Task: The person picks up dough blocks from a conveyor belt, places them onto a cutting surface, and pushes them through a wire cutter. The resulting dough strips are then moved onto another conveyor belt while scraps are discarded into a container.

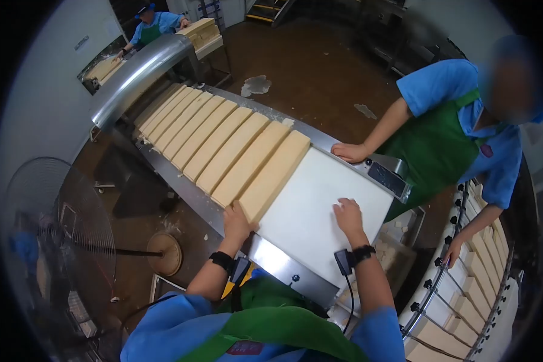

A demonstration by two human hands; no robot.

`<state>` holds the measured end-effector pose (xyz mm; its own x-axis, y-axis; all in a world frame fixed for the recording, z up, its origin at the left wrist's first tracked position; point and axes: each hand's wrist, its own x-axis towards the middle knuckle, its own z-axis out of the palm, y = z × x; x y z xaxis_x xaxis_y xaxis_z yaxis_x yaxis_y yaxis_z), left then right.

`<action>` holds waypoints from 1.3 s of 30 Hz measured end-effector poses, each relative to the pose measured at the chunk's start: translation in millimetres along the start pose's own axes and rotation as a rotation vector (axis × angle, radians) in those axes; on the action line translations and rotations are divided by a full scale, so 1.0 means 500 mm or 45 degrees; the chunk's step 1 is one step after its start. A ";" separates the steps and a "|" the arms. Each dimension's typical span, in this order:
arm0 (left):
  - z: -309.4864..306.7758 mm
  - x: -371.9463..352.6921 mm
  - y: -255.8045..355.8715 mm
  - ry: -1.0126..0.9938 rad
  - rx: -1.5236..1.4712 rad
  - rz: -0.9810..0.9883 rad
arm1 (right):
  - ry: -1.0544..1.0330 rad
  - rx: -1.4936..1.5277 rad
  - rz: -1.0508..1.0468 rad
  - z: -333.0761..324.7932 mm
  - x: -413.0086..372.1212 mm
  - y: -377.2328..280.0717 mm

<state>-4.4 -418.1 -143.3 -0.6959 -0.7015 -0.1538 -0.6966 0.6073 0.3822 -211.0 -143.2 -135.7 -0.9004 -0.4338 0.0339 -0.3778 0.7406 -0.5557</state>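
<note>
Several long pale blocks lie side by side on the conveyor, running from the metal hood down to the bare white belt [320, 208]. At the near end of the closest block [276, 175], my left hand [237, 223] touches its corner with the fingers bent against it. My right hand [349, 217] hovers over or rests on the white belt, fingers apart and holding nothing. Both wrists wear black straps with small devices and cables.
A co-worker in a green apron [434, 145] stands right, one hand by the control panel [389, 179], the other at a second conveyor [464, 289]. Another person [154, 27] is beyond the metal hood [142, 75]. A large fan [72, 223] stands left.
</note>
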 end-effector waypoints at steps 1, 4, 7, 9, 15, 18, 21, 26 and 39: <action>-0.003 0.006 -0.008 -0.062 -0.049 0.056 | -0.044 -0.095 -0.034 0.032 0.037 -0.026; -0.014 0.016 -0.015 -0.143 -0.083 0.132 | -0.034 -0.190 0.028 0.122 0.147 -0.120; -0.015 0.020 -0.021 -0.176 0.002 0.250 | -0.017 -0.221 0.114 0.179 0.249 -0.212; -0.026 0.027 -0.010 -0.222 0.044 0.266 | -0.022 -0.216 0.191 0.199 0.324 -0.275; -0.023 0.028 -0.005 -0.338 0.184 0.310 | -0.204 -0.285 0.407 0.189 0.361 -0.345; -0.018 0.035 -0.007 -0.360 0.137 0.345 | -0.150 -0.255 0.589 0.150 0.340 -0.313; -0.011 0.035 0.022 -0.454 0.115 0.550 | -0.006 -0.173 0.881 0.061 0.267 -0.226; -0.018 -0.049 0.163 -0.876 -0.208 0.726 | 0.339 -0.487 1.051 -0.032 0.080 0.003; 0.076 -0.377 0.535 -0.588 -0.641 1.444 | 1.409 0.145 1.380 -0.452 -0.505 0.251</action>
<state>-66.2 -109.2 -46.6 -0.9107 0.3512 0.2173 0.3777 0.4951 0.7825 -80.0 175.2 -26.3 -0.4466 0.8846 0.1346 0.5081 0.3746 -0.7756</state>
